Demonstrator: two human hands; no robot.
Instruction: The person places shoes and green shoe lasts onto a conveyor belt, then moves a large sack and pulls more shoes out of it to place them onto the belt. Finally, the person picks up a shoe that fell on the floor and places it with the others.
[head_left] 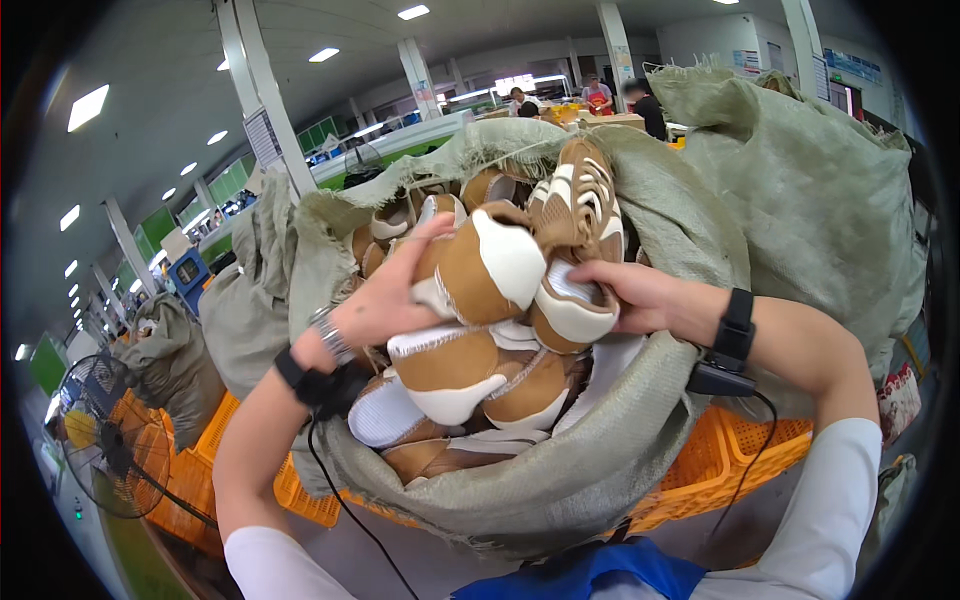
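Note:
A woven grey-green sack [520,495] stands in front of me with its mouth rolled open, full of brown and white shoe uppers [440,375]. My left hand [385,300] is closed round one upper [490,262], its white heel part turned toward the right. On the other side, my right hand [640,295] grips a second upper [578,305] by its heel opening, thumb over the collar. That one points away from me, with pale laces on its front. Both uppers are just above the pile. Some of the left fingers are hidden behind the upper.
Another bulky sack [800,220] leans at the right, and more sacks [170,350] stand at the left. Orange plastic crates [700,455] are under the sack. A black fan [105,435] is at the far left. Cables hang from both wrists. Several people work far back.

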